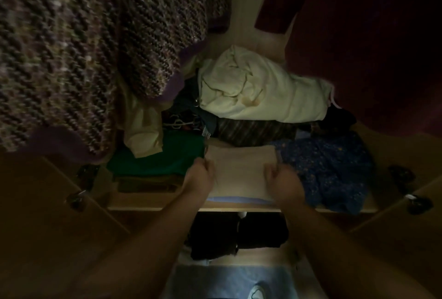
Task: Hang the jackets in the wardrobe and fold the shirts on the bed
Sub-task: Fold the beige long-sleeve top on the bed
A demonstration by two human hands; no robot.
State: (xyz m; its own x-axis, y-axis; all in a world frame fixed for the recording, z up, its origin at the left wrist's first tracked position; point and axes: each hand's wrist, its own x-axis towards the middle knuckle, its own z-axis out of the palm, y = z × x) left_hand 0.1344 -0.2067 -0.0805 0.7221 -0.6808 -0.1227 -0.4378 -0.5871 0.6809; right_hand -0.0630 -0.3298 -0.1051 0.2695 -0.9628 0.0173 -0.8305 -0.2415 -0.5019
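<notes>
A folded pale pink shirt (241,171) lies on the wardrobe shelf (167,206), on top of a light blue folded piece. My left hand (199,174) grips its left edge with curled fingers. My right hand (282,180) grips its right edge the same way. A knitted purple-brown jacket (79,47) hangs at the upper left. A dark red garment (373,42) hangs at the upper right. The light is dim.
On the shelf a green folded piece (157,155) lies left and a blue patterned cloth (334,169) right. A crumpled cream garment (260,88) sits behind on dark clothes. Open wardrobe doors (47,203) flank both sides. Dark folded clothes (236,234) fill the lower shelf.
</notes>
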